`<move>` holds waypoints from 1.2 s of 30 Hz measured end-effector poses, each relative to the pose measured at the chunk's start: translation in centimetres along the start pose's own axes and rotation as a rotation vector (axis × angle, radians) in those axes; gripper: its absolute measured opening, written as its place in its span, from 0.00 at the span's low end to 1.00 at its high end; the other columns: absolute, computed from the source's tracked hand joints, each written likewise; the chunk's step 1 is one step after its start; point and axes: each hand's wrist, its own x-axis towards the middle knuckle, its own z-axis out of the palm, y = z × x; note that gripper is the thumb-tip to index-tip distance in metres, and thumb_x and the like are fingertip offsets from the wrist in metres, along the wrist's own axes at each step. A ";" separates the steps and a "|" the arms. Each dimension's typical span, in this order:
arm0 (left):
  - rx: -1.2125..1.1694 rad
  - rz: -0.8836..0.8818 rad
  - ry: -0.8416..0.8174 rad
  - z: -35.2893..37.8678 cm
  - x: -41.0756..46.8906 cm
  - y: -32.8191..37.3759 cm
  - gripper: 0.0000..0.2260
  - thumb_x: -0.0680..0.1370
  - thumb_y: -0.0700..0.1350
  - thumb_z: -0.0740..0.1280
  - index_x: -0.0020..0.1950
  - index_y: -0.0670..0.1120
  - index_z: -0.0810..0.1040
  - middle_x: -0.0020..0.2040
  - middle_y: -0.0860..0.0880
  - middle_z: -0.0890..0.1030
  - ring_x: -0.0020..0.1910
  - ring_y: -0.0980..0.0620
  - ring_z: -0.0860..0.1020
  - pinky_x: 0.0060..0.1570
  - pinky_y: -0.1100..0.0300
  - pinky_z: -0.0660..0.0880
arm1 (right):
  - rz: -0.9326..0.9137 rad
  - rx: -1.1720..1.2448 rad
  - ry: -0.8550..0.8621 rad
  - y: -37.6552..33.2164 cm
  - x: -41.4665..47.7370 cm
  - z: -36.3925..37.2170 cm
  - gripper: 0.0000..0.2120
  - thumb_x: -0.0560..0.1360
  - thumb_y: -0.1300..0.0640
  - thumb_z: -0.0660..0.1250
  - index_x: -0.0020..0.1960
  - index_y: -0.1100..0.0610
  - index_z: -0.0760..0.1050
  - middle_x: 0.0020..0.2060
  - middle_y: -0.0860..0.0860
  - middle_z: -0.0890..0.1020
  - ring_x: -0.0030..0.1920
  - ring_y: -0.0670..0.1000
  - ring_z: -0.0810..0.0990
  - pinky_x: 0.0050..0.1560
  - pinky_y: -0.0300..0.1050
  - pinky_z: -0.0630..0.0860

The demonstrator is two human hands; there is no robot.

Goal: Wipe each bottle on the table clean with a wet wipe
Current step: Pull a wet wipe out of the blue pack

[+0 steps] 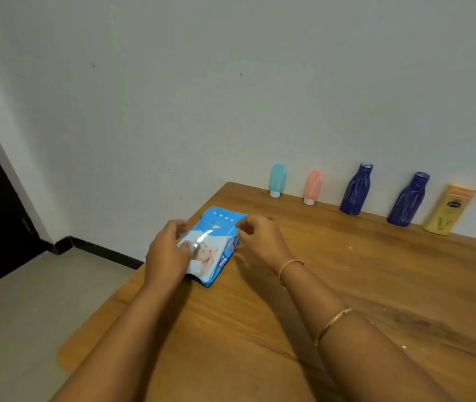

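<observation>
Wears bangles (332, 323) on right forearm. Grips wipes pack (213, 245) by its left edge with left hand (167, 253), fingers curled round; pinches its right edge with right hand (260, 242). Holds pack on wooden table (347, 285), near left edge. Beyond, well apart, along wall (231, 97): teal tube (277, 179), pink tube (313, 187), first blue bottle (357, 190), second blue bottle (409, 200), yellow bottle (448, 210), all standing in a row.

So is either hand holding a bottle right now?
No: the left hand and right hand both hold the blue wipes pack, while the row of bottles stands apart by the wall.
</observation>
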 end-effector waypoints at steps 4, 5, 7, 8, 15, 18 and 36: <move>0.128 -0.005 -0.017 0.2 1.7 0.1 0.16 0.78 0.42 0.64 0.65 0.49 0.69 0.65 0.48 0.73 0.59 0.51 0.74 0.43 0.63 0.72 | 0.001 -0.028 -0.031 -1.1 1.4 1.1 0.11 0.78 0.59 0.61 0.57 0.58 0.78 0.53 0.53 0.81 0.51 0.50 0.79 0.53 0.42 0.75; 0.169 -0.003 -0.027 0.5 2.3 0.1 0.16 0.78 0.43 0.64 0.65 0.49 0.69 0.65 0.48 0.73 0.60 0.49 0.74 0.43 0.63 0.71 | 0.000 -0.043 -0.037 -1.3 2.1 1.5 0.11 0.78 0.59 0.60 0.57 0.57 0.78 0.54 0.52 0.81 0.51 0.50 0.79 0.52 0.42 0.75; 0.245 0.020 -0.062 1.3 3.5 -0.2 0.15 0.78 0.44 0.64 0.64 0.50 0.70 0.64 0.48 0.73 0.59 0.49 0.75 0.43 0.63 0.73 | 0.002 -0.094 -0.054 -1.5 3.6 2.2 0.12 0.78 0.59 0.60 0.57 0.57 0.78 0.54 0.53 0.82 0.52 0.51 0.79 0.54 0.45 0.76; 0.275 0.040 -0.081 1.6 4.0 -0.3 0.14 0.78 0.44 0.64 0.63 0.51 0.71 0.64 0.47 0.73 0.58 0.49 0.75 0.44 0.61 0.75 | -0.004 -0.135 -0.073 -1.5 4.3 2.6 0.12 0.78 0.59 0.59 0.57 0.57 0.79 0.54 0.53 0.82 0.52 0.52 0.79 0.55 0.47 0.76; 0.428 0.061 -0.151 4.0 5.7 -1.6 0.19 0.76 0.47 0.67 0.66 0.54 0.68 0.63 0.48 0.72 0.59 0.49 0.74 0.54 0.56 0.76 | -0.059 -0.475 -0.284 -0.6 8.1 5.2 0.12 0.76 0.59 0.60 0.56 0.54 0.79 0.54 0.53 0.80 0.56 0.55 0.77 0.45 0.44 0.68; 0.388 0.064 -0.133 4.2 5.9 -2.1 0.18 0.78 0.49 0.64 0.67 0.53 0.68 0.64 0.48 0.73 0.59 0.50 0.75 0.53 0.57 0.76 | -0.089 -0.475 -0.379 -0.4 9.0 5.2 0.12 0.75 0.62 0.61 0.55 0.57 0.78 0.53 0.57 0.80 0.55 0.57 0.76 0.43 0.45 0.67; 0.373 0.036 -0.072 5.1 5.2 -1.8 0.17 0.77 0.49 0.65 0.65 0.53 0.69 0.64 0.51 0.74 0.60 0.53 0.73 0.48 0.62 0.72 | 0.365 0.612 -0.082 0.4 8.0 2.5 0.05 0.78 0.62 0.61 0.43 0.57 0.72 0.50 0.56 0.77 0.54 0.54 0.78 0.45 0.49 0.82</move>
